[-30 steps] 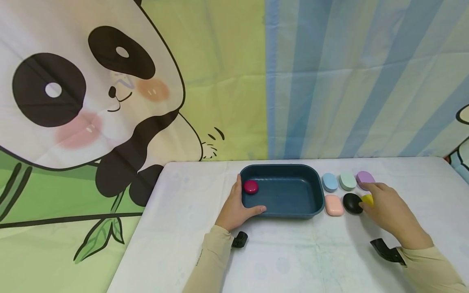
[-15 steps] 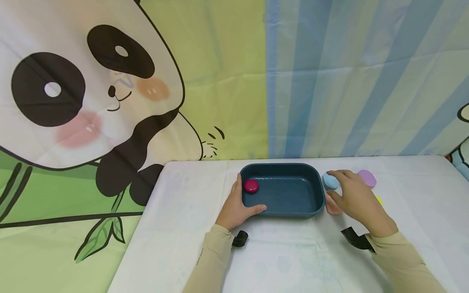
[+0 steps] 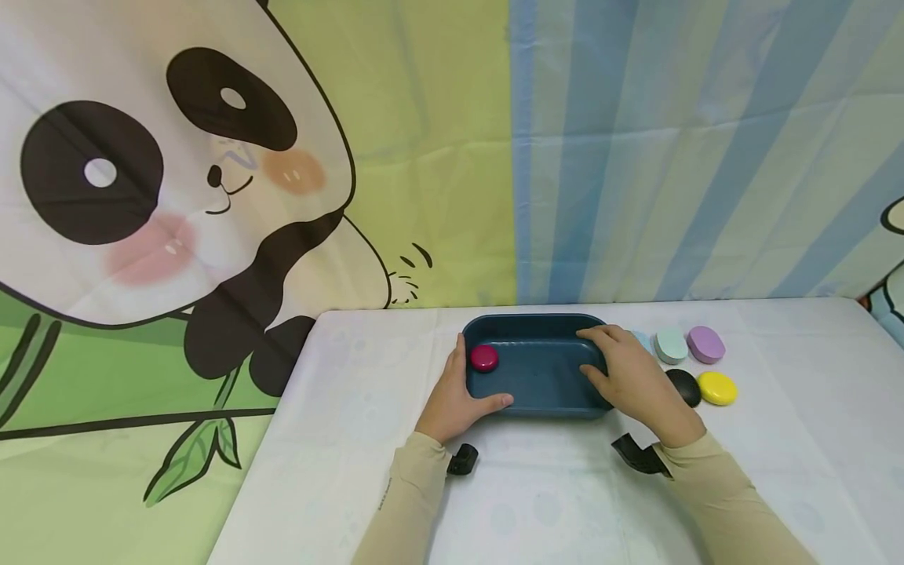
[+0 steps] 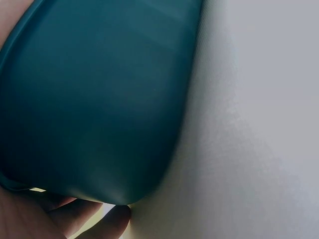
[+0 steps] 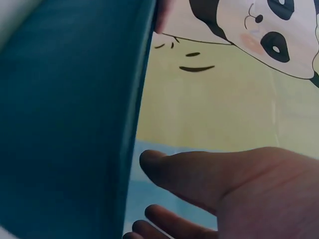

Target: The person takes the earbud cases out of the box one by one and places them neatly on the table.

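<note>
A dark blue rectangular plastic tray [image 3: 530, 392] with a raised rim stands on the white table. My left hand [image 3: 455, 404] grips its left end, thumb over the near rim and fingers along the outer side. The left wrist view shows the tray's outer wall [image 4: 99, 109] with fingertips [image 4: 112, 221] at its lower edge. Inside, near the left end, lies a small glossy red rounded disc [image 3: 484, 359]. My right hand [image 3: 632, 377] is at the tray's right end, thumb and fingers apart over the rim with nothing between them; the right wrist view shows its thumb [image 5: 194, 174] extended.
Right of the tray lie a mint piece [image 3: 670, 346], a purple piece [image 3: 706, 344], a black disc [image 3: 683, 387] and a yellow disc [image 3: 717, 388]. A light blue piece [image 3: 643, 339] is partly behind my right hand. A panda-print cloth [image 3: 424, 157] hangs behind the table.
My right hand has moved left, from beside the yellow and purple pieces, past the light blue one, to the tray's right end. The left hand has stayed at the tray.
</note>
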Demonstrator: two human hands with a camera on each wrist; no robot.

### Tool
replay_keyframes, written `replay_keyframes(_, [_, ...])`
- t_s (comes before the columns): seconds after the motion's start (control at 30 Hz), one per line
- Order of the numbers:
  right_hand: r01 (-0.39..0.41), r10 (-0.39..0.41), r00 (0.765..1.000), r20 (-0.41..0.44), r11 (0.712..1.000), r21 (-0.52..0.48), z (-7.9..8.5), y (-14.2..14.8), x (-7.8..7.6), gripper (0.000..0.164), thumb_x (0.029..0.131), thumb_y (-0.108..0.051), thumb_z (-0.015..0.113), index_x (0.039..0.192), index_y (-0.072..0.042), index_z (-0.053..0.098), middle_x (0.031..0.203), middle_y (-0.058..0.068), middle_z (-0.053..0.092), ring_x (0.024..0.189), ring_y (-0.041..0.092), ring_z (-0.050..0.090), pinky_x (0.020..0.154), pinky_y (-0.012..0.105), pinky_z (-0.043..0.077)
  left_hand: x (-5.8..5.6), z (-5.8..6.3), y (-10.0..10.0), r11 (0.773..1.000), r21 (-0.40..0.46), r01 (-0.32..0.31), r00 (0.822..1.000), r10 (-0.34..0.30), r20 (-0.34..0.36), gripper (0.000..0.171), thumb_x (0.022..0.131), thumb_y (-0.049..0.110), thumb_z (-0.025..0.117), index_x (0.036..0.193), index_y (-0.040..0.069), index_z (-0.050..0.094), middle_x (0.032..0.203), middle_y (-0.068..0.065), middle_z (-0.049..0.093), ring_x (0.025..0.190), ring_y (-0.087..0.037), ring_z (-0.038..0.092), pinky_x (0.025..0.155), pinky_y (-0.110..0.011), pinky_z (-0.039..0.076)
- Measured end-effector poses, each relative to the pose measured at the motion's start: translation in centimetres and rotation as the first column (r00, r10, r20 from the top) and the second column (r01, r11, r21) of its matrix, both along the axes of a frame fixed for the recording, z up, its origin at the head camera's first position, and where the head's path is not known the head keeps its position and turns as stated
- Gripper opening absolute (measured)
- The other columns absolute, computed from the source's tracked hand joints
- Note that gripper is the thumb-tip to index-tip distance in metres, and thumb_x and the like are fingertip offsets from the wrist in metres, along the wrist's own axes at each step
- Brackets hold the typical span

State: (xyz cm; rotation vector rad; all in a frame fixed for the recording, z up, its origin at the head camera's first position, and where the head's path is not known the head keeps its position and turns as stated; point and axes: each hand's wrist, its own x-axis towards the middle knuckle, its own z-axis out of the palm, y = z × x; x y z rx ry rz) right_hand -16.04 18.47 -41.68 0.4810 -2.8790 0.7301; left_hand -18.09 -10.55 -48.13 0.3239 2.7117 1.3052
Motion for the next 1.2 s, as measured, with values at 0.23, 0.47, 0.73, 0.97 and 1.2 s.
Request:
replay_keyframes(0.23, [-0.056, 0.055, 0.998, -0.03, 0.998, -0.021, -1.1, -2.3, -0.9, 0.054, 0.087, -0.009, 0.078, 0.136, 0.001, 0.058, 0.132, 0.023, 0.056, 0.12, 0.042, 0.054, 0.096, 0.055, 0.05, 0.0, -0.1, 0.1, 1.0, 0.006, -0.002, 1.0, 0.002, 0.004, 0.126, 0.076, 0.057, 0.083, 0.163, 0.023, -0.002, 0.168, 0.0, 0.012, 0.152, -0.02, 0.018, 0.12, -0.047, 0.027])
replay_keyframes(0.47, [-0.104, 0.104, 0.994, -0.038, 0.995, 0.003, -1.6, -4.7, -1.8, 0.051, 0.087, -0.01, 0.079, 0.134, -0.001, 0.06, 0.132, 0.02, 0.057, 0.123, 0.04, 0.053, 0.1, 0.053, 0.049, 0.0, -0.1, 0.1, 1.0, 0.007, -0.006, 1.0, 0.006, 0.004, 0.125, 0.077, 0.055, 0.083, 0.163, 0.022, -0.002, 0.168, -0.002, 0.013, 0.152, -0.022, 0.02, 0.119, -0.048, 0.028])
replay_keyframes(0.73, [-0.138, 0.138, 0.99, -0.017, 0.99, 0.016, -1.9, -6.8, -2.4, 0.052, 0.087, -0.012, 0.08, 0.134, -0.003, 0.061, 0.133, 0.018, 0.058, 0.121, 0.036, 0.056, 0.098, 0.051, 0.051, 0.0, 0.1, 0.1, 1.0, -0.004, -0.005, 1.0, 0.005, 0.008, 0.125, 0.078, 0.054, 0.082, 0.163, 0.022, -0.003, 0.168, -0.002, 0.012, 0.152, -0.022, 0.019, 0.119, -0.048, 0.028])
replay_keyframes(0.97, [-0.17, 0.171, 0.985, -0.004, 0.985, 0.04, -2.4, -8.6, -3.2, 0.052, 0.087, -0.012, 0.079, 0.135, -0.003, 0.061, 0.134, 0.017, 0.058, 0.121, 0.034, 0.056, 0.099, 0.048, 0.052, 0.0, 0.2, 0.1, 1.0, 0.001, 0.005, 1.0, -0.005, 0.008, 0.125, 0.079, 0.054, 0.082, 0.163, 0.02, -0.004, 0.168, -0.004, 0.01, 0.152, -0.024, 0.019, 0.119, -0.049, 0.028])
replay_keyframes(1.2, [-0.203, 0.201, 0.979, 0.042, 0.978, 0.056, -2.6, -10.1, -3.9, 0.051, 0.087, -0.011, 0.079, 0.134, -0.001, 0.062, 0.133, 0.019, 0.058, 0.12, 0.034, 0.056, 0.098, 0.047, 0.052, 0.1, 0.3, 0.0, 1.0, -0.003, 0.013, 1.0, -0.013, 0.007, 0.128, 0.076, 0.067, 0.078, 0.162, 0.02, -0.004, 0.168, -0.004, 0.008, 0.152, -0.024, 0.017, 0.119, -0.049, 0.027])
